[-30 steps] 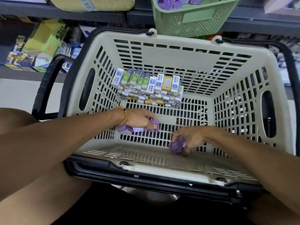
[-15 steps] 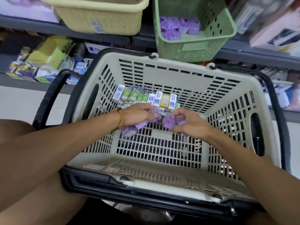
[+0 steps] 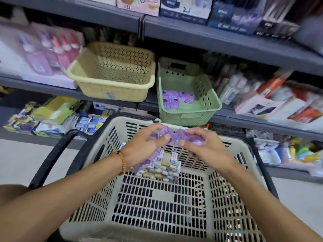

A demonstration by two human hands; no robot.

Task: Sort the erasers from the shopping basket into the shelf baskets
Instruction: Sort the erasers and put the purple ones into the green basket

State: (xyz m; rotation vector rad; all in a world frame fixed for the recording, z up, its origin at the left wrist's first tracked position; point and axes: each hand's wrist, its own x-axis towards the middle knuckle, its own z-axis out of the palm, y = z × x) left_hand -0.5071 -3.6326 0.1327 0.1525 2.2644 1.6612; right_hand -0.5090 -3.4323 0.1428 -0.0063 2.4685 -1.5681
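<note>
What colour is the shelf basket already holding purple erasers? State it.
Light green, in the head view; the purple erasers lie inside.

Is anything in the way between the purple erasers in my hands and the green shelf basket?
Nothing visible. The purple erasers sit above the shopping basket's far rim, and the green basket lies open-topped just beyond.

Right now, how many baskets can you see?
3: the yellow basket and green basket side by side on the shelf, and the big shopping basket below the hands.

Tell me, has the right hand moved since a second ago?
Yes. The right hand rose from the shopping basket floor by the near wall up to its far rim, gripping purple erasers.
</note>
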